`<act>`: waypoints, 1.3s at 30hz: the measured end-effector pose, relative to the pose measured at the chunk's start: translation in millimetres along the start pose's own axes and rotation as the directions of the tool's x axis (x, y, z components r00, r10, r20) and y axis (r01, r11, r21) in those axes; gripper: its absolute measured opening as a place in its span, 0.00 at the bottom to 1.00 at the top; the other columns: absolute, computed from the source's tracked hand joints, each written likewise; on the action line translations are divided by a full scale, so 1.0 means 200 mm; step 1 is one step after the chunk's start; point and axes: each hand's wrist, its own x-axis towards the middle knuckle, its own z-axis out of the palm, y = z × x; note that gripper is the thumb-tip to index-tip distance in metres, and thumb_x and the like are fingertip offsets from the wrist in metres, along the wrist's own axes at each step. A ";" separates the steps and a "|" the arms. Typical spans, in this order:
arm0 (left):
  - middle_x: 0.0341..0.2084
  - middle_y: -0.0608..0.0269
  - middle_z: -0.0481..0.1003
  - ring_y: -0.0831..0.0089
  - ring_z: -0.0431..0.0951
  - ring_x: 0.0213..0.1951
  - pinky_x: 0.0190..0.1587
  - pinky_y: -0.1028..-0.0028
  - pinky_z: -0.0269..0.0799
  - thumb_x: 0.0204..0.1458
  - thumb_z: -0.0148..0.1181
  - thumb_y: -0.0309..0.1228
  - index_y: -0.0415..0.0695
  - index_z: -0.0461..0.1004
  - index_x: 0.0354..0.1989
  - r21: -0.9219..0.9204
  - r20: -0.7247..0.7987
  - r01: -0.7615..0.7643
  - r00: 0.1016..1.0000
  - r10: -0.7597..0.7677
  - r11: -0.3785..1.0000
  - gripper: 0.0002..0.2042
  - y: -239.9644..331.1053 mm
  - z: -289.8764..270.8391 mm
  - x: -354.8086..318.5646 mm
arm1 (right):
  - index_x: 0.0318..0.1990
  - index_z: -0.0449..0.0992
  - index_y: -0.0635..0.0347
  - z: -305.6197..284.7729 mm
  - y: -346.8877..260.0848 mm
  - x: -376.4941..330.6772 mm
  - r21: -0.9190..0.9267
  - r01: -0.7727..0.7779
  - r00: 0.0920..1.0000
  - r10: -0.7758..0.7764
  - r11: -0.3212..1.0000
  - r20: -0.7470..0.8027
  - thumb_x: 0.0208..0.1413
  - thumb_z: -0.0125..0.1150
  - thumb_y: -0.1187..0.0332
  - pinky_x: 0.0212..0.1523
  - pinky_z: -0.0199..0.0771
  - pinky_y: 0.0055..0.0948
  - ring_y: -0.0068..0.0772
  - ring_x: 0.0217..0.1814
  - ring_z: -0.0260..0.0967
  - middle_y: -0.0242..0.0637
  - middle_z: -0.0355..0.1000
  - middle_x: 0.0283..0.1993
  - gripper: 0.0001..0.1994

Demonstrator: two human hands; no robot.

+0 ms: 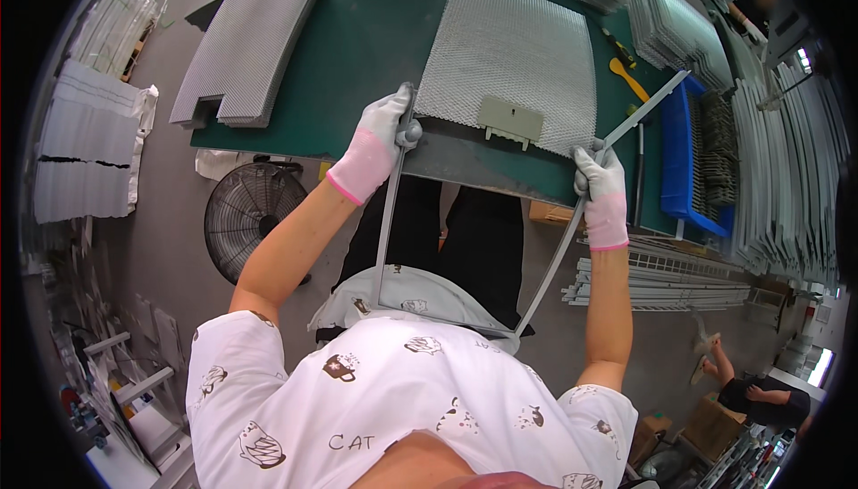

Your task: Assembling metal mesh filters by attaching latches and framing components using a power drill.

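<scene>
A three-sided frame of thin grey metal strips (385,237) is held between my hands, its closed side resting near my waist. My gloved left hand (382,138) is closed round the left strip near its far end. Farther along, the right strip sticks out past my gloved right hand (602,187), which is wrapped round it at the table edge. Just beyond the hands, a silvery mesh panel (505,46) lies flat on the green table (362,60). On the panel's near edge sits a beige plate with prongs (510,121); my right hand is by the panel's near right corner.
Notched mesh panels (255,37) lie at the table's left. At the right are a yellow scraper (628,78), a blue bin (677,158) of dark pieces and stacked mesh panels (681,29). A black fan (255,221) stands on the floor; another person (764,400) is at lower right.
</scene>
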 end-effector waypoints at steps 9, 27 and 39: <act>0.20 0.70 0.62 0.83 0.58 0.17 0.21 0.82 0.53 0.63 0.48 0.36 0.45 0.67 0.34 0.013 -0.081 0.011 0.997 -0.010 1.000 0.09 0.01 0.02 -0.01 | 0.50 0.63 0.71 0.03 -0.02 -0.02 -0.027 0.032 0.999 -0.033 0.999 -0.026 0.53 0.64 0.73 0.13 0.50 0.20 0.16 0.12 0.52 0.28 0.60 0.19 0.20; 0.26 0.62 0.68 0.81 0.66 0.20 0.18 0.84 0.55 0.58 0.51 0.29 0.42 0.67 0.36 -0.011 0.148 0.029 0.989 -0.027 1.000 0.05 0.01 -0.12 0.03 | 0.48 0.62 0.66 0.07 -0.13 -0.10 -0.023 0.046 0.996 -0.044 0.999 0.074 0.53 0.64 0.74 0.13 0.50 0.17 0.15 0.12 0.52 0.27 0.62 0.21 0.19; 0.23 0.75 0.61 0.87 0.58 0.18 0.17 0.85 0.50 0.60 0.54 0.40 0.49 0.64 0.35 0.209 0.123 0.003 0.992 -0.029 0.978 0.10 0.00 -0.05 0.00 | 0.47 0.64 0.67 0.07 -0.13 -0.09 0.090 0.022 0.991 -0.034 0.996 0.130 0.56 0.61 0.69 0.15 0.51 0.18 0.15 0.15 0.54 0.26 0.61 0.24 0.16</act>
